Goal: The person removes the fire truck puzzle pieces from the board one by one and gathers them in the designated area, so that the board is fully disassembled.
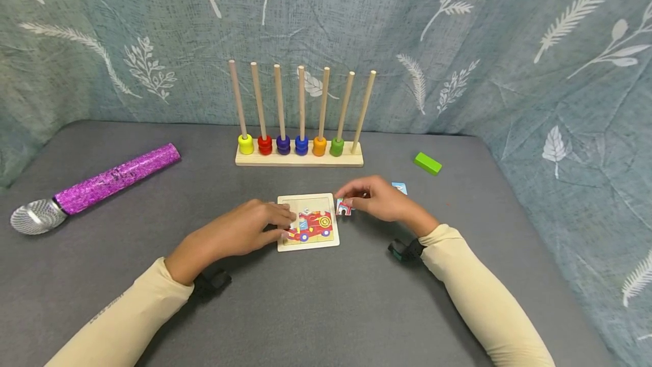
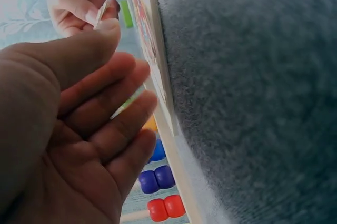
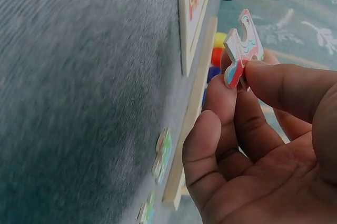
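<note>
My right hand (image 1: 385, 199) pinches a puzzle piece (image 1: 343, 207) between thumb and fingers, just off the right side of a small wooden puzzle board (image 1: 308, 247). In the right wrist view the piece (image 3: 242, 50) has red, blue and white printing and a deep notch, and is held up off the table. The board carries a red vehicle picture (image 1: 313, 224), with bare wood showing around its upper part. My left hand (image 1: 244, 228) lies at the board's left side, fingers loosely extended over its edge and partly covering the picture.
Loose puzzle pieces (image 3: 163, 153) lie by my right hand, one bluish piece (image 1: 399, 187) showing behind it. Behind the board stands a peg rack (image 1: 299, 161) with coloured beads. A green block (image 1: 428, 163) lies right, a purple glittery microphone (image 1: 117, 179) left. A patterned curtain (image 1: 356, 27) hangs behind.
</note>
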{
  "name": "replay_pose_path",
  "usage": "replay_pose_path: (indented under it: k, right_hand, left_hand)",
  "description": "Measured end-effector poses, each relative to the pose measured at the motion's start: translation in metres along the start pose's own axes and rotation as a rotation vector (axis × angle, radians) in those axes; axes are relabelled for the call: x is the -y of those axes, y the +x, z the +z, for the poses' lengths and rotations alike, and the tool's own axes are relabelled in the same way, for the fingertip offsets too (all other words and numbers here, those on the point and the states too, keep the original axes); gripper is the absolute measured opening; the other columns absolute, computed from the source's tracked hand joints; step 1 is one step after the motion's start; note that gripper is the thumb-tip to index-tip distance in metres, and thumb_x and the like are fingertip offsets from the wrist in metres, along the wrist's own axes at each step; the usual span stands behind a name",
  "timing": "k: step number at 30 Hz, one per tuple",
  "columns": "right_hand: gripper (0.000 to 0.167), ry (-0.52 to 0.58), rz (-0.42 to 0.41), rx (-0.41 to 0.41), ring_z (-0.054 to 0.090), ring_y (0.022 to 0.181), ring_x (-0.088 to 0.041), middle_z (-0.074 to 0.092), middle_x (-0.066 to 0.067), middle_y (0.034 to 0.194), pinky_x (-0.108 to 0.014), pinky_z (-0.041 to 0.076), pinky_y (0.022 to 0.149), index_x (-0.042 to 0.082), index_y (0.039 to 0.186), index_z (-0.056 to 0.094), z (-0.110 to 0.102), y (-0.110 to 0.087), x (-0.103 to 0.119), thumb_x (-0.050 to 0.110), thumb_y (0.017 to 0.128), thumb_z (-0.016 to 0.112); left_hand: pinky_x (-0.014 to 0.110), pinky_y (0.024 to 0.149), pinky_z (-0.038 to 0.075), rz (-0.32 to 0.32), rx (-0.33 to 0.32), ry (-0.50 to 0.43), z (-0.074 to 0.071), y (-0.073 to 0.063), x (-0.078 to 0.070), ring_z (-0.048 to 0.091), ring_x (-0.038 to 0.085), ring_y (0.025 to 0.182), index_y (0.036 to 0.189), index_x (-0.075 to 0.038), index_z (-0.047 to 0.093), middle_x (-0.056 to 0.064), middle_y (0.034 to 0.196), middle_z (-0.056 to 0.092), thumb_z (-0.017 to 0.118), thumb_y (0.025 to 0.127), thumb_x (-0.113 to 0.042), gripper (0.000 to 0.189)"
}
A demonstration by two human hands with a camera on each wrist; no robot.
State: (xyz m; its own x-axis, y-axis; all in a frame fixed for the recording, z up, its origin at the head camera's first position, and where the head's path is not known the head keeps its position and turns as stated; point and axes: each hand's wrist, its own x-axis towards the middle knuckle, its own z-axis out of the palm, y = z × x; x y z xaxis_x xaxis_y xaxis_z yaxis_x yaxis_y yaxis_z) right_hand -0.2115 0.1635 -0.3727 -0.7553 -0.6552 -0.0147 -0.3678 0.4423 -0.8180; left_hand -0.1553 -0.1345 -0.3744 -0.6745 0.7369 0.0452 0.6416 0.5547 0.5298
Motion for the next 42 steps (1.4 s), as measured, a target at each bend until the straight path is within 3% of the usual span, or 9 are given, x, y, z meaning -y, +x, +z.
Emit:
replay_pose_path:
  k: [12, 19, 29, 42]
  right_hand:
    - [0.019, 0.028, -0.007, 0.013, 0.054, 0.077, -0.01, 0.071, -0.01, 0.102, -0.025, 0.044, 0.065, -0.004, 0.108, 0.071, -0.006, -0.008, -0.007, -0.001, 0.093, 0.06]
    - [0.02, -0.01, -0.017, -0.011, 0.055, 0.08, -0.01, 0.071, -0.01, 0.102, -0.024, 0.044, 0.068, -0.003, 0.106, 0.073, -0.008, -0.011, -0.011, -0.005, 0.091, 0.06]
    - [0.018, -0.05, 0.051, 0.005, 0.061, 0.085, -0.014, 0.071, -0.009, 0.099, -0.027, 0.048, 0.073, -0.003, 0.107, 0.072, -0.014, -0.013, -0.017, -0.001, 0.093, 0.061]
    - [0.017, -0.093, 0.067, -0.006, 0.061, 0.083, -0.015, 0.071, -0.011, 0.097, -0.028, 0.048, 0.071, -0.005, 0.105, 0.072, -0.012, -0.014, -0.021, -0.003, 0.091, 0.062]
  left_hand:
    - [0.05, 0.099, 0.042, 0.028, 0.056, -0.078, 0.001, 0.001, 0.003, 0.053, 0.03, 0.124, 0.112, 0.002, 0.072, 0.012, 0.123, 0.064, 0.071, 0.089, -0.007, 0.025]
    - [0.049, 0.096, 0.045, 0.052, 0.07, -0.06, 0.002, 0.0, 0.003, 0.056, 0.029, 0.12, 0.104, 0.002, 0.075, 0.013, 0.112, 0.069, 0.07, 0.088, -0.005, 0.018]
    - [0.047, 0.096, 0.046, 0.067, 0.085, -0.011, 0.003, 0.002, 0.001, 0.056, 0.03, 0.12, 0.102, -0.001, 0.077, 0.016, 0.118, 0.066, 0.07, 0.088, -0.005, 0.016]
    - [0.052, 0.101, 0.04, -0.007, 0.103, 0.004, 0.004, 0.003, -0.001, 0.054, 0.03, 0.123, 0.107, -0.001, 0.075, 0.012, 0.123, 0.064, 0.076, 0.086, -0.014, 0.024]
